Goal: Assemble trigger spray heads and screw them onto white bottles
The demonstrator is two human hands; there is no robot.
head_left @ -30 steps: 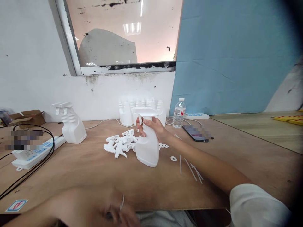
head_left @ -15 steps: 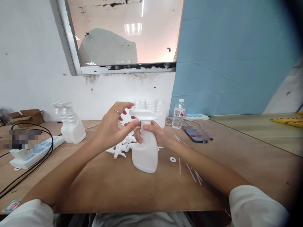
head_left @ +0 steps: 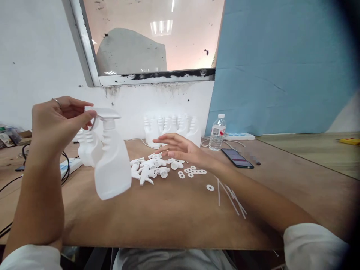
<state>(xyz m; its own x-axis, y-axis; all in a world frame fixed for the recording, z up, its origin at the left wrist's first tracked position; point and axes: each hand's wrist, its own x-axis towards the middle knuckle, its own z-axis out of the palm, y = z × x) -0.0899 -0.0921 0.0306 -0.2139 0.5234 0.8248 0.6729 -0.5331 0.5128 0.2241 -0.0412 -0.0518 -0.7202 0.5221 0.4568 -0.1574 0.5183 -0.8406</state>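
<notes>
My left hand point(head_left: 66, 118) pinches the trigger head of a white spray bottle point(head_left: 113, 165) and holds it up on the left, slightly tilted. Behind that bottle stand other white spray bottles point(head_left: 87, 150), partly hidden by it. My right hand point(head_left: 182, 148) is empty, its fingers stretched out to the left above the table. Below it lies a pile of white trigger sprayer heads point(head_left: 153, 167), with several small white ring washers point(head_left: 192, 171) beside them. One larger washer point(head_left: 210, 187) and several thin white tubes point(head_left: 229, 197) rest under my right forearm.
White bottles without sprayer heads point(head_left: 194, 131) stand along the wall. To their right are a water bottle point(head_left: 218, 133), a power strip point(head_left: 240, 137) and a phone point(head_left: 237, 158). Another power strip point(head_left: 70, 165) and black cables lie at the left.
My left hand has taken the spray bottle by its head and carried it left. My right hand has let go of the bottle's neck and opened.
</notes>
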